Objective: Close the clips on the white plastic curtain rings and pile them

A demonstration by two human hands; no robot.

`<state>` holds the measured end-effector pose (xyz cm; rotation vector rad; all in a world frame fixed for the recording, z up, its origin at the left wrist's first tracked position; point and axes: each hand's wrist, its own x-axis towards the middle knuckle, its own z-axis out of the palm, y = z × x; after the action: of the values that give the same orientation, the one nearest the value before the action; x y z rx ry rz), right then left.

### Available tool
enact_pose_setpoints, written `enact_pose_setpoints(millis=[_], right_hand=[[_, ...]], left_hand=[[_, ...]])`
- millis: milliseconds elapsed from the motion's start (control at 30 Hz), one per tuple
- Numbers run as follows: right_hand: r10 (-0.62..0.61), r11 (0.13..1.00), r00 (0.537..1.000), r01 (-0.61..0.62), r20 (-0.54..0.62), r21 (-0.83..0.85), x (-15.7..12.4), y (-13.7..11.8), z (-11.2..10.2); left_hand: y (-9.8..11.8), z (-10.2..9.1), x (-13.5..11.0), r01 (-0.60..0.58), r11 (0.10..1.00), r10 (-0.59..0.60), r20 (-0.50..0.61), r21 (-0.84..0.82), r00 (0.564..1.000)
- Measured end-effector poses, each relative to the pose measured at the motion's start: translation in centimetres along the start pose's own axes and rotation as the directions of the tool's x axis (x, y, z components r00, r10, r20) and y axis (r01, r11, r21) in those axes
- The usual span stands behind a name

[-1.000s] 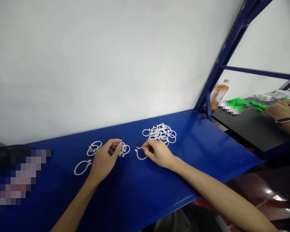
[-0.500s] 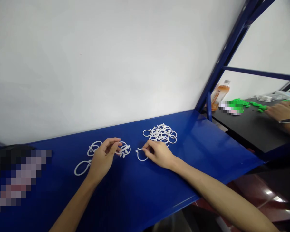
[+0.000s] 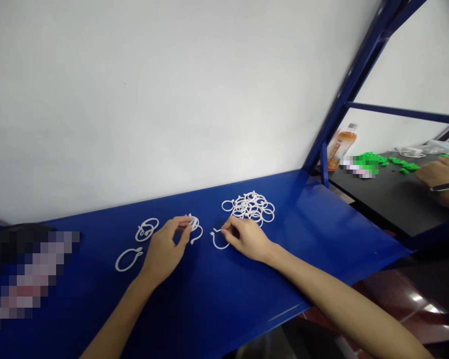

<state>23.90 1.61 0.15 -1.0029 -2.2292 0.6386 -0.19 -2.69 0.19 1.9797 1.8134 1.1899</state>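
Note:
My left hand (image 3: 168, 247) is closed, thumb and fingers pinching a white plastic curtain ring (image 3: 194, 222) that looks blurred at the fingertips. Just below it, another white ring (image 3: 201, 234) shows partly, its gap facing down; whether the two are linked I cannot tell. My right hand (image 3: 249, 239) pinches an unclasped curtain ring (image 3: 220, 247) by its upper right side, the knobbed end pointing left. Behind my right hand lies a heap of white rings (image 3: 252, 205). Left of my left hand are a tangled ring bundle (image 3: 147, 230) and a ring (image 3: 127, 260).
The blue tabletop (image 3: 224, 294) meets a white wall. A dark object with a pixelated area (image 3: 41, 269) lies at left. Beyond the blue metal frame (image 3: 340, 104), a black table (image 3: 381, 192) holds an orange drink bottle (image 3: 342, 148) and green pieces (image 3: 396, 162), beside another person's hand (image 3: 437, 174).
My left hand has shifted slightly right, lifting one ring out of the small cluster and turning it on edge. My right hand stays in place with its ring.

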Motion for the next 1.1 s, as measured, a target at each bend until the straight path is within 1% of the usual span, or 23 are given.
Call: enact_pose_setpoints(millis=[67, 133, 267, 367, 433, 600, 700, 800, 867, 933, 1000, 1100], right_hand=[[-0.004, 1.000, 1.000, 0.004, -0.007, 0.006, 0.0, -0.1, 0.0], [-0.006, 1.000, 1.000, 0.006, -0.014, 0.014, 0.0, -0.2, 0.0], [-0.033, 0.998, 0.999, 0.033, -0.016, 0.053, -0.2, -0.2, 0.0], [-0.088, 0.991, 0.996, 0.086, 0.015, 0.107, -0.3, -0.2, 0.1], [-0.118, 0.983, 0.992, 0.111, 0.042, 0.145, -0.4, -0.2, 0.2], [-0.149, 0.969, 0.984, 0.125, 0.098, 0.213, -0.6, -0.4, 0.5], [-0.182, 0.962, 0.979, 0.158, 0.094, 0.222, -0.8, -0.7, 0.5], [-0.232, 0.955, 0.967, 0.206, 0.104, 0.215, -1.0, -0.9, 0.4], [-0.255, 0.953, 0.960, 0.229, 0.113, 0.197, -1.0, -1.0, 0.4], [-0.258, 0.956, 0.961, 0.240, 0.096, 0.169, -0.8, -0.9, 0.4], [-0.254, 0.961, 0.966, 0.247, 0.045, 0.128, -0.5, -0.6, 0.2], [-0.231, 0.972, 0.969, 0.233, -0.089, 0.015, 0.4, 0.7, -0.6]], left_hand=[[-0.1, 0.4, -0.3, -0.171, 0.980, 0.172, -0.004, 0.097, 0.985], [-0.1, 0.7, -0.6, -0.290, 0.944, 0.292, 0.013, 0.160, 0.956], [0.5, 1.0, -0.8, -0.410, 0.893, 0.397, 0.103, 0.184, 0.912], [0.9, 1.2, -0.9, -0.477, 0.863, 0.451, 0.170, 0.165, 0.876], [1.1, 1.3, -0.9, -0.500, 0.851, 0.474, 0.176, 0.160, 0.863], [1.5, 1.5, -1.2, -0.517, 0.837, 0.508, 0.098, 0.179, 0.856], [1.4, 1.6, -1.5, -0.559, 0.807, 0.560, 0.053, 0.191, 0.827], [1.2, 1.9, -1.7, -0.593, 0.784, 0.597, 0.043, 0.182, 0.801], [1.1, 2.1, -1.7, -0.591, 0.788, 0.593, 0.046, 0.171, 0.804], [1.1, 2.1, -1.5, -0.557, 0.814, 0.557, 0.049, 0.165, 0.829], [1.1, 2.1, -1.1, -0.485, 0.857, 0.485, 0.047, 0.174, 0.873], [0.5, 1.8, -0.5, -0.335, 0.912, 0.338, 0.028, 0.236, 0.941]])
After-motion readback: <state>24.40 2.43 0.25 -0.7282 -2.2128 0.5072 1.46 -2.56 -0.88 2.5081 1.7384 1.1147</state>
